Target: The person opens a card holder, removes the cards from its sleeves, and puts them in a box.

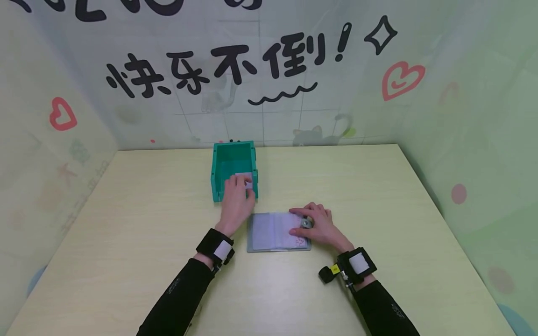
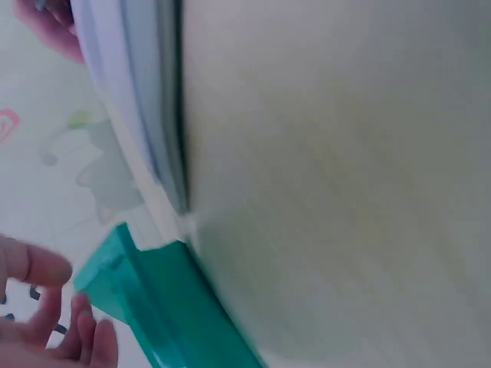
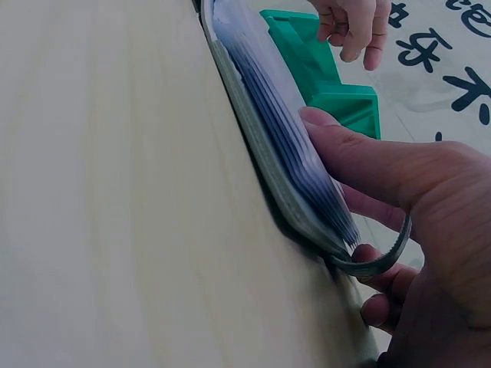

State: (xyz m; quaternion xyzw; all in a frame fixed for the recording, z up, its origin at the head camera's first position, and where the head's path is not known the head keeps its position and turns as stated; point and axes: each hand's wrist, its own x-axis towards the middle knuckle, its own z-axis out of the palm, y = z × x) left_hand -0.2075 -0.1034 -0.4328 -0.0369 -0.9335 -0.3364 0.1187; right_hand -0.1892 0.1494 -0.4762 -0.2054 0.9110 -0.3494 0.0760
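A card holder (image 1: 262, 233) with a grey cover, clear sleeves and a snap strap (image 3: 383, 257) lies spread open on the table. My right hand (image 1: 317, 224) rests on its right half, with the thumb on the top sleeve and the index finger along the far edge. In the right wrist view the other fingers lie by the strap. My left hand (image 1: 237, 205) hangs over the near right corner of a green box (image 1: 233, 161). Beneath its fingertips a pale pinkish card (image 1: 249, 185) shows inside the box. Both wrist views show the left fingers loosely bent, with nothing visible between them.
The light wooden table (image 1: 138, 219) meets a printed backdrop (image 1: 235, 112) behind the box. More printed sheeting stands along the left and right sides. Each wrist carries a black strapped-on camera, such as the right wrist camera (image 1: 328, 274).
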